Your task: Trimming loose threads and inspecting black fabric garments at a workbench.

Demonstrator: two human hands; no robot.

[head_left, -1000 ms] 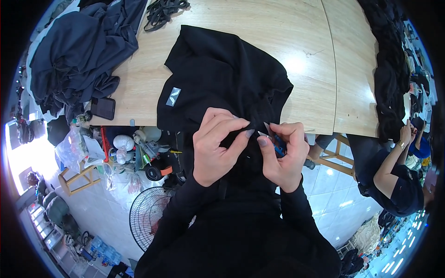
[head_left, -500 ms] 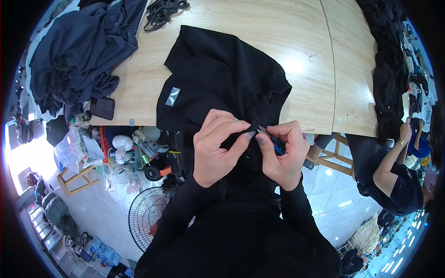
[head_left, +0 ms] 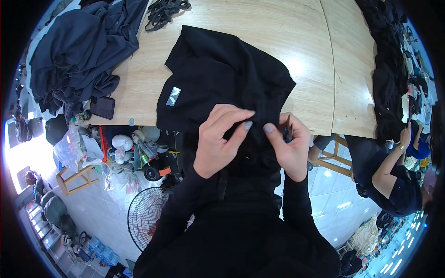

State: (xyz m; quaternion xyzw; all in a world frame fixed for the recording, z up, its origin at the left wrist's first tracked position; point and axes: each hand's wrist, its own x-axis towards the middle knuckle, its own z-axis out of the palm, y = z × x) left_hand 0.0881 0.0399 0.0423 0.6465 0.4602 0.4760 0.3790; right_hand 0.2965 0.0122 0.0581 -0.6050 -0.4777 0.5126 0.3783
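work on the black garment (head_left: pixel 208 76) at mid-frame looks unfinished, the left hand (head_left: pixel 220 139) over it, grip unclear, the right hand (head_left: pixel 293 146) apart, clasped around snips (head_left: pixel 288 133).

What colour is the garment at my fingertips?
The garment is black, best seen in the head view.

Black garment (head_left: pixel 218 76), pale rectangular patch (head_left: pixel 174 96), spread creased over wooden table (head_left: pixel 306 60), near end hanging past edge. Small snips (head_left: pixel 288 130), bluish handle, dark blades, in right hand (head_left: pixel 293 144), points away from wearer.
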